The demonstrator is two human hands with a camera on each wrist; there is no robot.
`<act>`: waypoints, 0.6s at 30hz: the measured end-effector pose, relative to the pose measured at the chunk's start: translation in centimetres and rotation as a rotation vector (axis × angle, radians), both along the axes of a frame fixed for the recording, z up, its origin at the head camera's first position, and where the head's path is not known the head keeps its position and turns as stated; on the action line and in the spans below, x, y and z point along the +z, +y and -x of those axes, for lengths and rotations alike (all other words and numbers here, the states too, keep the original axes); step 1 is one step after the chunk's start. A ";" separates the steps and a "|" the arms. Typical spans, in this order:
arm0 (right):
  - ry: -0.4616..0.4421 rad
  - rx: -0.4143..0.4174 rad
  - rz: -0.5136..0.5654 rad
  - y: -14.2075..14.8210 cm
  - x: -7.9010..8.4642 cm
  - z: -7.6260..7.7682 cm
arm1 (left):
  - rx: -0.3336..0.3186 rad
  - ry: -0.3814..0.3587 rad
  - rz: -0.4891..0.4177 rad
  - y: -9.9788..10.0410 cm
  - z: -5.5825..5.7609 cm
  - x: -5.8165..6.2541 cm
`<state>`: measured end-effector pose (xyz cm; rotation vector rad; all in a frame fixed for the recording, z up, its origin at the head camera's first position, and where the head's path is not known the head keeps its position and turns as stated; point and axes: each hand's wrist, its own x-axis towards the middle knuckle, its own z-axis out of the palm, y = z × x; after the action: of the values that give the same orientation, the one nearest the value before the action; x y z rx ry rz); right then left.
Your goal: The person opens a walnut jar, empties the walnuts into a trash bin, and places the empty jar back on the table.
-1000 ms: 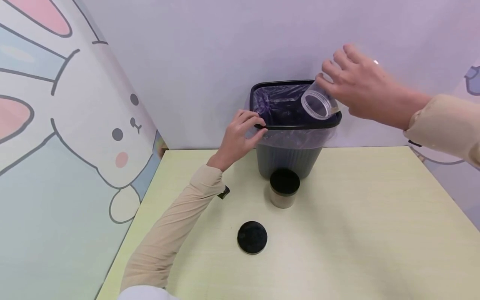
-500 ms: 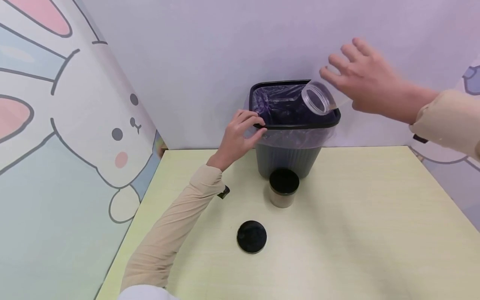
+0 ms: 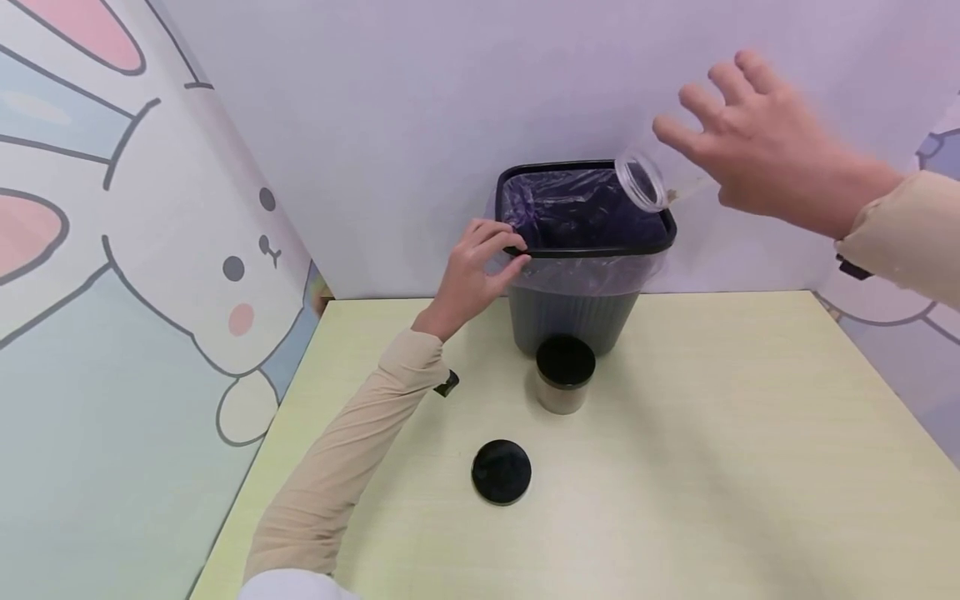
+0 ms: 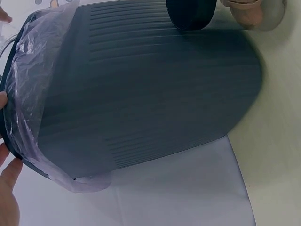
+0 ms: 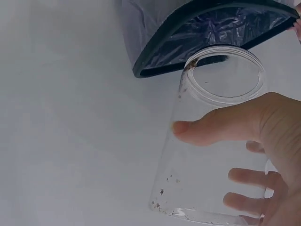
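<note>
My right hand (image 3: pixel 780 150) holds a clear jar (image 5: pixel 188 160), tilted mouth-down over the right rim of a dark grey trash bin (image 3: pixel 573 312). In the right wrist view the thumb and fingers curl round the jar's wall. A few dark specks cling inside its base and near its threaded mouth. My left hand (image 3: pixel 476 267) pinches the bin's black rim at the front left corner. A purple see-through bag (image 4: pixel 35 70) lines the bin and folds over its rim. On the table, a jar with a black lid (image 3: pixel 566 360) stands close before the bin.
Nearer the person, a loose black lid (image 3: pixel 501 472) lies flat on the pale yellow table (image 3: pixel 712 433). The bin stands at the table's back edge against a plain wall (image 3: pixel 420 125). At the left rises a wall with a cartoon rabbit (image 3: pixel 195 217).
The right hand has drawn the clear jar up and to the right, its mouth shifting toward the bin's back right rim. The left hand keeps its hold on the rim.
</note>
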<state>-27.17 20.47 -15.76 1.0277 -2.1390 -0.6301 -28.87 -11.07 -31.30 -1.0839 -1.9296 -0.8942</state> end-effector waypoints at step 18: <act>0.023 0.130 -0.015 -1.2 -2.5 1.1 | 0.013 -0.003 -0.002 -0.4 0.2 -0.1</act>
<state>-28.24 19.25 -18.25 1.1522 -2.0309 -0.5938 -29.09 -11.46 -31.44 -1.0680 -1.9356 -0.8908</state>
